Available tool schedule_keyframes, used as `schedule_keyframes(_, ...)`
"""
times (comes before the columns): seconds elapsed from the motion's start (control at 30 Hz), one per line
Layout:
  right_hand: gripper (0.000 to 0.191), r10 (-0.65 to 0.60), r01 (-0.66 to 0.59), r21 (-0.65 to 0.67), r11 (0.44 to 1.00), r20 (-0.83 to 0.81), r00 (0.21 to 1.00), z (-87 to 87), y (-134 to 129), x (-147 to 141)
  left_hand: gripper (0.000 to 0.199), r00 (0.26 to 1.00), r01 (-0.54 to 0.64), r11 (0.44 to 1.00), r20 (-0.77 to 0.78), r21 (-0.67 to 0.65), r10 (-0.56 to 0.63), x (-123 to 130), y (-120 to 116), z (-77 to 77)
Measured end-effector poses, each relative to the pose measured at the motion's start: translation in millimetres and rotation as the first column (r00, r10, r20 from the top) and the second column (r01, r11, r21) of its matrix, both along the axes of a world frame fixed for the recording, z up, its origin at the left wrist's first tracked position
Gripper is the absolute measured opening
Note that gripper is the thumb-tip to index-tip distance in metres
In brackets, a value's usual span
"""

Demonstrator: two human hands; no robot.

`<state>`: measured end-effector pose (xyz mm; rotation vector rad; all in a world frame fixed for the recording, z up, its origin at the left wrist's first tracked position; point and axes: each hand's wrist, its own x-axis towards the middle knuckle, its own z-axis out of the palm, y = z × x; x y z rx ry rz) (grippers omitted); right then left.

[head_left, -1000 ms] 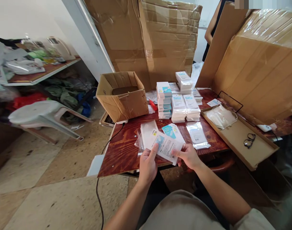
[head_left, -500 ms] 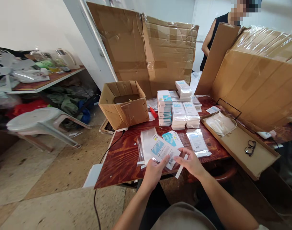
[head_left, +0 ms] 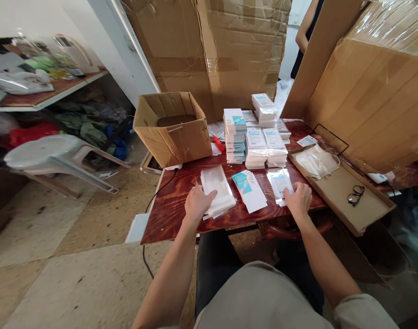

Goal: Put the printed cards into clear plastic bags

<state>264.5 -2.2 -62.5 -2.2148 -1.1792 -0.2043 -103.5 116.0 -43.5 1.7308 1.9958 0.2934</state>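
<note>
My left hand (head_left: 198,201) rests at the left side of a stack of clear plastic sleeves (head_left: 218,187). Its thumb lies over the stack, apart from the fingers. My right hand (head_left: 299,197) is at the lower right corner of a small pile of sleeved cards (head_left: 280,182), thumb touching it and fingers apart. Between both hands lies a fanned pile of printed white and blue cards (head_left: 250,191). Behind them stand a tall stack of loose cards (head_left: 235,137) and several stacks of sleeved cards (head_left: 265,147).
An open cardboard box (head_left: 174,141) stands at the table's back left. On the right, a shallow cardboard tray (head_left: 362,214) holds plastic bags and eyeglasses (head_left: 356,195). Tall cardboard sheets (head_left: 243,55) wall off the back; a person's arm (head_left: 304,32) shows behind them. A plastic stool (head_left: 51,155) stands left.
My hands have parted: the sleeved card they held together is out of them. My left hand has moved to the sleeves, my right to the sleeved pile. The view has tilted down.
</note>
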Motion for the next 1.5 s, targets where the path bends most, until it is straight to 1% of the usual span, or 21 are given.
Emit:
schedule_keyframes(0.03, 0.035, 0.049, -0.051, 0.038, 0.998, 0.059, 0.997, 1.3, -1, -8, 0.058, 1.000, -0.002, 1.000, 0.028, -0.023, 0.003, -2, 3, -2.9)
schedule_keyframes(0.1, 0.032, 0.321, -0.328, 0.065, 0.942, 0.102, 0.942, 10.4, 0, -27, 0.058, 0.998, -0.018, 0.999, 0.054, -0.044, 0.020, -6, 7, -6.1)
schedule_keyframes(0.13, 0.031, 0.511, -0.516, 0.035, 0.856, 0.101, 0.854, 17.2, 1, -37, 0.056, 0.998, -0.023, 0.999, 0.051, -0.042, 0.025, -8, 9, -6.1)
schedule_keyframes(0.2, 0.037, 0.823, -0.813, -0.132, 0.567, 0.069, 0.563, 32.1, 5, -57, 0.045, 1.000, -0.010, 1.000, 0.024, -0.026, 0.011, -12, 11, -2.7)
schedule_keyframes(0.23, 0.041, 0.895, -0.866, -0.235, 0.442, 0.047, 0.444, 38.8, 8, -65, 0.038, 1.000, 0.005, 1.000, 0.010, -0.018, -0.005, -13, 10, 0.3)
schedule_keyframes(0.27, 0.041, 0.932, -0.877, -0.327, 0.351, 0.026, 0.362, 44.4, 10, -72, 0.032, 1.000, 0.020, 1.000, -0.001, -0.018, -0.020, -14, 9, 3.9)
schedule_keyframes(0.3, 0.038, 0.946, -0.865, -0.400, 0.303, 0.016, 0.324, 48.7, 12, -78, 0.029, 0.999, 0.038, 0.999, -0.002, -0.019, -0.038, -15, 7, 7.6)
schedule_keyframes(0.37, 0.028, 0.956, -0.832, -0.493, 0.253, -0.005, 0.294, 54.1, 15, -83, 0.030, 0.998, 0.059, 0.998, -0.024, -0.027, -0.059, -15, 3, 14.7)
schedule_keyframes(0.5, 0.019, 0.954, -0.837, -0.512, 0.195, -0.099, 0.283, 60.0, 16, -78, 0.040, 0.997, 0.040, 0.999, -0.074, 0.021, -0.039, -14, -8, 23.3)
schedule_keyframes(0.67, 0.026, 0.921, -0.862, -0.448, 0.237, -0.178, 0.346, 66.3, 13, -65, 0.043, 1.000, 0.001, 0.979, 0.009, 0.205, -0.003, -14, -12, 16.9)
schedule_keyframes(0.77, 0.025, 0.913, -0.884, -0.366, 0.291, -0.171, 0.371, 66.6, 8, -59, 0.042, 0.998, 0.007, 0.972, 0.058, 0.236, -0.022, -17, -10, 3.3)
schedule_keyframes(0.87, 0.029, 0.909, -0.889, -0.275, 0.368, -0.096, 0.406, 68.6, 3, -53, 0.038, 0.995, -0.062, 0.943, 0.094, 0.327, 0.033, -19, -10, -9.8)
schedule_keyframes(0.93, 0.031, 0.885, -0.871, -0.182, 0.456, -0.004, 0.465, 73.2, 0, -50, 0.034, 0.990, -0.104, 0.905, 0.128, 0.412, 0.055, -21, -10, -15.0)
schedule_keyframes(1.0, 0.029, 0.803, -0.803, -0.036, 0.595, 0.064, 0.593, 79.3, -4, -51, 0.032, 0.971, -0.138, 0.895, 0.235, 0.425, 0.038, -19, -10, -17.3)
schedule_keyframes(1.03, 0.030, 0.737, -0.739, 0.054, 0.672, 0.048, 0.674, 81.9, -6, -54, 0.032, 0.942, -0.172, 0.905, 0.332, 0.388, 0.036, -17, -10, -17.8)
schedule_keyframes(1.1, 0.036, 0.604, -0.569, 0.223, 0.791, -0.140, 0.785, 84.0, -10, -63, 0.029, 0.827, -0.265, 0.930, 0.555, 0.256, 0.083, -11, -10, -18.7)
schedule_keyframes(1.13, 0.040, 0.558, -0.488, 0.280, 0.827, -0.290, 0.778, 83.0, -11, -70, 0.026, 0.763, -0.299, 0.934, 0.637, 0.195, 0.111, -7, -10, -19.3)
schedule_keyframes(1.17, 0.042, 0.527, -0.425, 0.313, 0.849, -0.445, 0.724, 80.7, -12, -77, 0.023, 0.716, -0.318, 0.935, 0.687, 0.159, 0.126, -3, -10, -20.0)
schedule_keyframes(1.27, 0.047, 0.478, -0.343, 0.348, 0.873, -0.751, 0.455, 69.2, -13, -94, 0.019, 0.677, -0.333, 0.923, 0.731, 0.192, 0.093, 7, -13, -22.0)
schedule_keyframes(1.33, 0.049, 0.445, -0.316, 0.348, 0.883, -0.836, 0.321, 62.9, -11, -102, 0.017, 0.610, -0.353, 0.913, 0.790, 0.206, 0.058, 11, -17, -21.7)
schedule_keyframes(1.5, 0.053, 0.356, -0.321, 0.296, 0.900, -0.923, 0.147, 62.4, -9, -110, 0.030, 0.235, -0.377, 0.921, 0.972, 0.099, -0.009, 18, -31, -11.1)
